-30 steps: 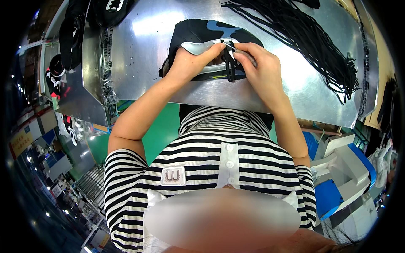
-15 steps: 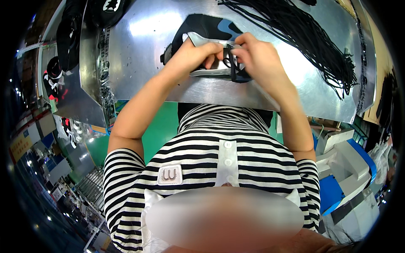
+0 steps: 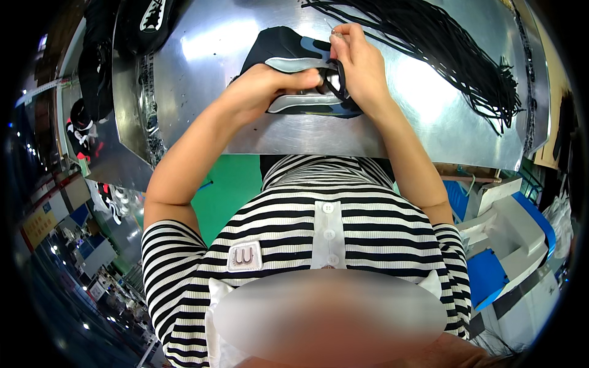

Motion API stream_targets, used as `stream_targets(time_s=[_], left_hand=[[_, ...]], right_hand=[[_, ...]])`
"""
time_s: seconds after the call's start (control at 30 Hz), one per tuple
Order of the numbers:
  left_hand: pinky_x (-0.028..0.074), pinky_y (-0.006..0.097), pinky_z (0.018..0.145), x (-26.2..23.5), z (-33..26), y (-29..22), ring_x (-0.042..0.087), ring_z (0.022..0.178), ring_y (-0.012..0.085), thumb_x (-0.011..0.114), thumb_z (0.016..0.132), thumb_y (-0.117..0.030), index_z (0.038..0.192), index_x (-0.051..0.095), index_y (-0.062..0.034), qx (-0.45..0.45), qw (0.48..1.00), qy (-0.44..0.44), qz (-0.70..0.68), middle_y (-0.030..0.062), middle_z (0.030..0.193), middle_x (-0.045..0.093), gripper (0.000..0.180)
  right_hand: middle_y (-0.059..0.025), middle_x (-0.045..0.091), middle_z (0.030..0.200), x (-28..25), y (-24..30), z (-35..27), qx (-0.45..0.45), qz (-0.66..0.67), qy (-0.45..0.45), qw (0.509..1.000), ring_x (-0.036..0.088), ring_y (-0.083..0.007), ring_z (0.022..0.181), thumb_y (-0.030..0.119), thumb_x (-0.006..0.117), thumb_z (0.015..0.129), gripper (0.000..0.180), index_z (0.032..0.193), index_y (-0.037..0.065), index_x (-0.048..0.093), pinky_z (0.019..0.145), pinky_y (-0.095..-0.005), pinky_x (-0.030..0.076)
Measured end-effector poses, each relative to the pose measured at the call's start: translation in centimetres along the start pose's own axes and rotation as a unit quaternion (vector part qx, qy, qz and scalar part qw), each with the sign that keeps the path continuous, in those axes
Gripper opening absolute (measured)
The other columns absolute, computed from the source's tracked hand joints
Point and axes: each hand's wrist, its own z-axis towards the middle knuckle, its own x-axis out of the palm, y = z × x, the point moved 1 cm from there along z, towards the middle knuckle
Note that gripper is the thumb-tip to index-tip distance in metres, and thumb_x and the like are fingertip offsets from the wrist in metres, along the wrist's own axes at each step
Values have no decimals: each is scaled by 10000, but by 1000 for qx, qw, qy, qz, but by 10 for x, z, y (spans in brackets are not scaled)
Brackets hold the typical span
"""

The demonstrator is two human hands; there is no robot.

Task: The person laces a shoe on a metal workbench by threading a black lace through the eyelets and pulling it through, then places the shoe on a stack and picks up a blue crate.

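Note:
A dark shoe upper (image 3: pixel 273 46) with blue patches and grey eyelet strips lies on the metal table, its opening between the two strips. My left hand (image 3: pixel 261 92) is closed over the upper's left part, the thumb stretched along the opening. My right hand (image 3: pixel 363 67) is raised at the upper's right end, with thumb and forefinger pinched together at its far edge. A black shoelace (image 3: pixel 341 83) curves in a loop across the opening, beside the right palm. What the pinched fingertips hold is too small to be sure of; it looks like a lace end.
A thick bundle of black laces (image 3: pixel 442 52) spreads over the far right of the metal table (image 3: pixel 190 110). Black shoes (image 3: pixel 147 24) stand at the far left, more on a lower surface beside it. A grey and blue plastic container (image 3: pixel 512 239) is at my right.
My right hand has moved up and away from the opening, its fingers now pinched beyond the upper's far edge. The lace, earlier hanging across the opening, now forms a rounder loop. My left hand keeps its hold.

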Motion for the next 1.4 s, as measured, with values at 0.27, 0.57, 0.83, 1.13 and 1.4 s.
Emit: stream_targets(time_s=[0.27,0.57,0.83,1.13,1.4], left_hand=[[247,293,602,-48,-88,-49,359,638,110,673,792,11,731,474,-88,384,786,147,-461,-2,798,390,231],[468,313,816,11,-24,20,586,967,239,774,739,-42,859,693,-41,483,682,-196,512,73,1038,645,145],[508,295,734,4,-1,31,639,798,222,800,743,-63,996,633,-11,429,767,-193,437,77,899,654,307],[516,287,722,3,0,28,666,809,207,793,765,-103,938,661,0,399,773,-190,455,88,918,694,241],[526,276,711,8,2,37,681,793,194,770,796,-93,945,662,14,412,819,-104,386,92,899,704,212]], right_hand=[[-104,688,775,3,0,2,19,-14,-94,995,673,-325,765,219,501,996,230,1119,26,526,732,-431,500],[-70,706,874,-11,-5,0,-8,252,-101,963,674,-128,815,143,594,962,203,1131,30,592,745,-259,508],[-128,700,827,-17,14,-68,-32,146,26,988,695,-208,734,117,630,930,196,1093,25,575,657,-290,518],[-151,696,838,-13,10,-72,-29,67,64,995,688,-297,734,141,649,911,163,1015,37,578,640,-349,515],[-162,698,827,-8,10,-63,-24,37,69,997,695,-325,760,119,637,905,168,1005,23,542,645,-386,526]])
